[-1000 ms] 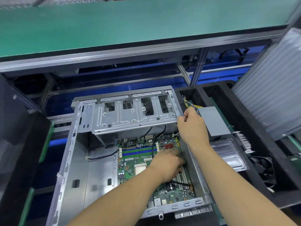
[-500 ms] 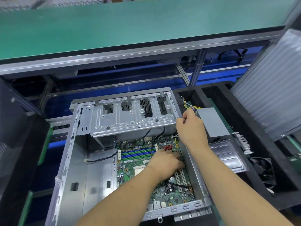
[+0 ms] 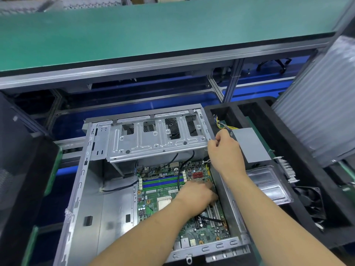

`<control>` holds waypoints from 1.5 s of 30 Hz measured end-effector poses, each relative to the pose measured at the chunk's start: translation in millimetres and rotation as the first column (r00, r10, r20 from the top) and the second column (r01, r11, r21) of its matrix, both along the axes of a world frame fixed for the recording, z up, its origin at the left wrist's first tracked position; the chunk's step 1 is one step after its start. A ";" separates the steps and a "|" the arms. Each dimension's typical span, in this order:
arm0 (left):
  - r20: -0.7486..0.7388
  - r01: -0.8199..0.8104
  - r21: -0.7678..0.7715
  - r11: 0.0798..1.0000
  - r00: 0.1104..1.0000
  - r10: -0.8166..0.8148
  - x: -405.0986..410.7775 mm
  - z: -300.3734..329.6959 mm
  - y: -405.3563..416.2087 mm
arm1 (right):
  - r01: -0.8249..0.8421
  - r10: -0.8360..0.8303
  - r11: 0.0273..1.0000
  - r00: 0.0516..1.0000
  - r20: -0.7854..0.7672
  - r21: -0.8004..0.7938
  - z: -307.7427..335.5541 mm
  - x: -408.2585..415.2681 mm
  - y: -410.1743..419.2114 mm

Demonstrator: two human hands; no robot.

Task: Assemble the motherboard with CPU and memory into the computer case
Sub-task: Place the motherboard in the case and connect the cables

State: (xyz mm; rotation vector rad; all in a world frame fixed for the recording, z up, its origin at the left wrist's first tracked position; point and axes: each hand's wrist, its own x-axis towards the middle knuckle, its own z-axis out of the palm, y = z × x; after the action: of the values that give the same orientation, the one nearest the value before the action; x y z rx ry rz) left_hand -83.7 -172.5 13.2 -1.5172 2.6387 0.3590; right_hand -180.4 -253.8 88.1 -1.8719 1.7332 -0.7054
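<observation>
The open grey computer case (image 3: 80, 189) lies flat in front of me. The green motherboard (image 3: 153, 206) sits inside it on the right, with blue and green memory slots (image 3: 162, 182) and a pale CPU socket (image 3: 163, 202). My left hand (image 3: 197, 193) is down on the board's right side, fingers curled at its edge beside the case wall; the fingertips are partly hidden. My right hand (image 3: 223, 148) pinches the right corner of the hinged metal drive cage (image 3: 153, 141), which is held tilted above the board's far end.
A black foam tray (image 3: 299, 189) on the right holds a grey power supply (image 3: 251, 146) with coloured wires, a metal plate (image 3: 269, 187) and a black fan (image 3: 311, 202). A green conveyor (image 3: 153, 35) runs across the back. A ribbed grey panel (image 3: 322, 104) leans at the right.
The right hand has risen slightly with the drive cage corner. The left hand stays on the board's right edge, fingers shifting a little.
</observation>
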 end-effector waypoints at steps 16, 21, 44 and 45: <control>-0.115 -0.045 0.015 0.999 0.992 0.047 20.5 13.7 -5.8 | 0.003 -0.003 1.000 1.000 -0.014 -0.027 -1.2 0.0 -0.6; -0.222 -0.426 0.000 0.905 0.882 0.415 105.2 34.9 0.4 | 0.005 -0.019 0.996 0.988 -0.156 -0.089 -1.9 1.4 0.2; -0.328 -0.543 0.428 0.722 0.651 0.684 142.2 4.6 45.6 | -0.514 0.700 0.709 0.434 -0.567 0.482 -37.8 60.7 64.6; -0.303 -0.544 0.444 0.712 0.657 0.691 141.5 3.9 44.9 | -0.514 0.694 0.713 0.421 -0.584 0.477 -37.9 60.6 65.6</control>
State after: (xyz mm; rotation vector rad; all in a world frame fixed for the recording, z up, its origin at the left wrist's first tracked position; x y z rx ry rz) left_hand 57.9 -127.6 17.1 -2.4158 2.0196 1.2624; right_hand -119.8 -188.2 50.2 -2.5612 1.1940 0.6348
